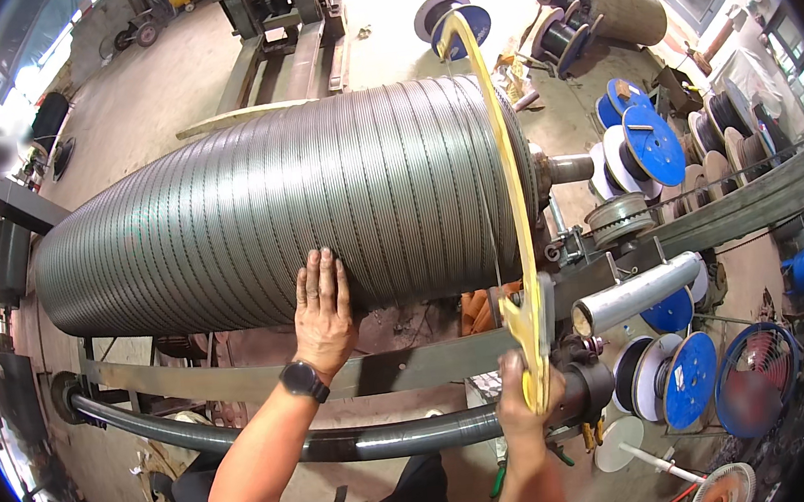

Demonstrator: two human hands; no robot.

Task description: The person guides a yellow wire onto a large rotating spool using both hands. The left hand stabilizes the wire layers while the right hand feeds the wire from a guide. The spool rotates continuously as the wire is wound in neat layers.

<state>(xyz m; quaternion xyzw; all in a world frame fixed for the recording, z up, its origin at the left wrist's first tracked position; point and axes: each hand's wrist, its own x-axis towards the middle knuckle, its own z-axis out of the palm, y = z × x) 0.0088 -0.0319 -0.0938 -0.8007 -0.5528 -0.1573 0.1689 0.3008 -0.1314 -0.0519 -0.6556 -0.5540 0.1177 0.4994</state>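
A large cylinder (259,197) wrapped in closely laid grey wire lies crosswise before me. My left hand (324,320) rests flat on its near side, fingers stretched out together and pointing away from me. Close to the cylinder's right end, my right hand (527,397) is closed round the handle of a yellow-framed hacksaw (515,180). The saw points away from me, its thin blade running across the wire-wrapped surface. Whether the blade touches the wire I cannot tell. The palm side of my right hand is hidden.
A dark round bar (373,440) and a flat metal beam (404,366) run between me and the cylinder. A shaft (570,169) sticks out at its right end. Blue and white spools (654,146), a silver tube (644,294) and a fan (756,378) stand to the right. Forklift forks (290,67) lie beyond.
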